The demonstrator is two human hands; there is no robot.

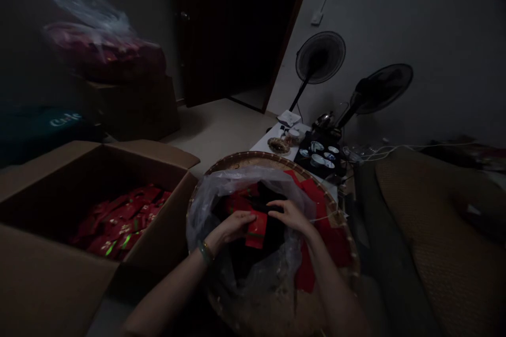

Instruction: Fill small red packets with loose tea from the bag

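Left hand (232, 226) clamped on a red packet (256, 233) above the open plastic bag (201, 216), apparently steadying it; right hand (293, 216) just right, grip undetermined. Round tray (253, 155) beneath evidently supports the bag.

1. The round woven tray (272, 308), at lower centre, carries a plastic bag (201, 210) and red pieces (304, 274).
2. On the white counter (263, 142), right of centre, there is a black tray (307, 165).
3. On the floor (209, 124), at upper left, stands a carton (136, 110).
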